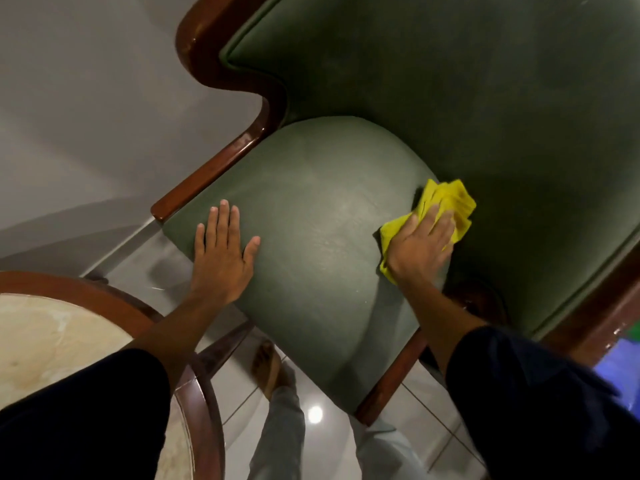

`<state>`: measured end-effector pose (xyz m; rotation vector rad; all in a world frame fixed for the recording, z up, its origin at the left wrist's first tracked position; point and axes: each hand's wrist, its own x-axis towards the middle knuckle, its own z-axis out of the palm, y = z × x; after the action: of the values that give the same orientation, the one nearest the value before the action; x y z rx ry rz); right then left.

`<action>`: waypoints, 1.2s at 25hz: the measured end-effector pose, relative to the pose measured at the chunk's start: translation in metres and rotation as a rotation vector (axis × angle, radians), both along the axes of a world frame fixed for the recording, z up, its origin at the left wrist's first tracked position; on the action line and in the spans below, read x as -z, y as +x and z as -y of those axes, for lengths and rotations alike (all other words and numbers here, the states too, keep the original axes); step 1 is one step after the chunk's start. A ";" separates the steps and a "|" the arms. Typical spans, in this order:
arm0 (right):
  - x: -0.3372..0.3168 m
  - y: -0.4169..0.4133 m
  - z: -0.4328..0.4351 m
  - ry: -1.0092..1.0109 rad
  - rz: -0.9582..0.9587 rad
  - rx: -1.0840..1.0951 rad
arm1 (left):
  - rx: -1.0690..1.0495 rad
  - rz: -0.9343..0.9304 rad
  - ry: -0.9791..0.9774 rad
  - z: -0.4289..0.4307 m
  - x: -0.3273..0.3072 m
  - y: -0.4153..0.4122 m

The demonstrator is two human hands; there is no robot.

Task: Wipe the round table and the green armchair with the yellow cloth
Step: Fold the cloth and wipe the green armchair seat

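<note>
The green armchair (322, 209) fills the middle and upper right, with dark glossy wooden arms and a padded seat. My right hand (420, 245) presses the crumpled yellow cloth (446, 199) flat against the right edge of the seat, where it meets the backrest. My left hand (221, 251) lies flat, fingers spread, on the seat's left front part and holds nothing. The round table (114, 299), with a pale marble-like top and a wooden rim, sits at the lower left, partly hidden by my dark sleeve.
Glossy pale floor tiles (446, 431) lie below the chair, reflecting a ceiling light. My bare foot (266, 365) stands between table and chair. A grey wall (86, 116) rises at the left. Something blue and green (623, 355) shows at the right edge.
</note>
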<state>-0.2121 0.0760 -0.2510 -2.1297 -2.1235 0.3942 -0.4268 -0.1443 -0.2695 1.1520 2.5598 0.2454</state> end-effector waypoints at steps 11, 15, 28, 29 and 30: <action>0.001 -0.006 0.071 0.080 0.079 -0.892 | 0.023 -0.053 0.049 0.002 0.000 0.001; -0.001 0.042 0.046 0.015 -0.011 -0.085 | 0.031 -0.013 0.034 0.001 -0.003 -0.001; 0.001 0.021 0.072 0.007 0.036 -0.185 | 0.030 -0.026 0.002 0.002 0.000 -0.003; 0.000 0.005 0.043 0.001 0.010 -0.074 | 0.035 -0.011 0.001 0.003 -0.001 -0.005; -0.001 -0.011 0.018 -0.009 -0.005 -0.020 | 0.046 0.005 0.002 0.005 -0.002 -0.006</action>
<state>-0.2232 0.0584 -0.2501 -2.1123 -2.1461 0.4115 -0.4327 -0.1492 -0.2673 1.2080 2.5259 0.2392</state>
